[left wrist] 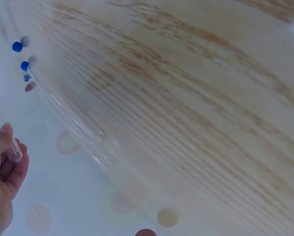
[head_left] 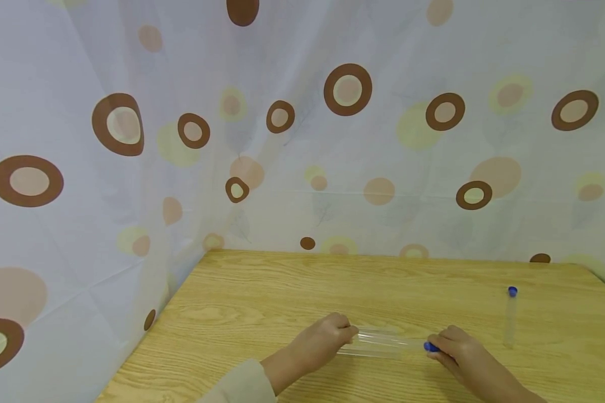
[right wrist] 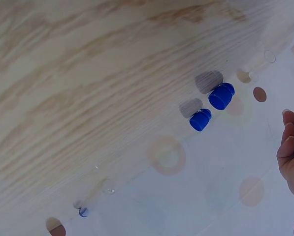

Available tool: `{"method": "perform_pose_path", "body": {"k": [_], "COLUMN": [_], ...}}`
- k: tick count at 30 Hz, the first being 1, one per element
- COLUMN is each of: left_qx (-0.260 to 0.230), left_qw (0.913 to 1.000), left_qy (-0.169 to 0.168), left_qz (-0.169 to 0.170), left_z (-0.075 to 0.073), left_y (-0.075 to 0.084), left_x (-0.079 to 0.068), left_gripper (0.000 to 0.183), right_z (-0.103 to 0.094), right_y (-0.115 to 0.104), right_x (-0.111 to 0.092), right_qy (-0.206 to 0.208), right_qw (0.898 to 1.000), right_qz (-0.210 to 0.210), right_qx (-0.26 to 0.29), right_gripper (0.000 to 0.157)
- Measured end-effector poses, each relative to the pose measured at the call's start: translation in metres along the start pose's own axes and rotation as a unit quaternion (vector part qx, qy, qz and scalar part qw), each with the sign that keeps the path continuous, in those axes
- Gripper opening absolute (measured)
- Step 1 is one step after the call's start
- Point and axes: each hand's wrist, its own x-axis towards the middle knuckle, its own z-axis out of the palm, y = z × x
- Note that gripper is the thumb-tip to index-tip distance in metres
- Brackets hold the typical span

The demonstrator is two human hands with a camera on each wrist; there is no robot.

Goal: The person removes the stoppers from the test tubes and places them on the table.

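We find the clear tube (head_left: 405,342) spanning left to right above the worktop (head_left: 262,302), left hand (head_left: 325,340) gripping its rounded end, right hand (head_left: 461,354) pinching at the blue cap (head_left: 429,347) opposite, neither hand clearly nearer.

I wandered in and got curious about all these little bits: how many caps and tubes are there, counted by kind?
Blue caps: 4 (2 on the table, 1 in the right hand, 1 on the far-right tube)
Clear tubes: 4 (2 lying close together, 1 in the left hand, 1 at far right)
Total: 8
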Motion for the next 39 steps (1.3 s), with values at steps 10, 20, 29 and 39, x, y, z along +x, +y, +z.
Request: {"method": "perform_pose_path", "body": {"k": [10, 20, 29, 39], "left_qx": [-0.004, -0.005, -0.001, -0.004], "left_qw": [1.0000, 0.9998, 0.9998, 0.9995], "left_qy": [-0.006, -0.018, -0.020, -0.031], "left_qz": [0.000, -0.003, -0.004, -0.005], "left_z": [0.0005, 0.0013, 0.0010, -0.0053], "left_y": [-0.0002, -0.0002, 0.0002, -0.0006], "left_x": [0.0003, 0.0008, 0.0006, 0.0006], "left_gripper": [0.017, 0.016, 0.017, 0.020], "right_z": [-0.0003, 0.0003, 0.0004, -0.0009], "right_y": [-0.0007, -0.0027, -0.0044, -0.0048], "right_x": [0.0009, 0.0020, 0.0020, 0.0048], "right_qy": [0.025, 0.042, 0.055, 0.048], "right_qw": [1.000, 0.999, 0.998, 0.999], "right_qz": [-0.011, -0.013, -0.015, -0.019], "right_qx": [-0.006, 0.004, -0.006, 0.015], "right_gripper": [0.047, 0.047, 0.045, 0.044]}}
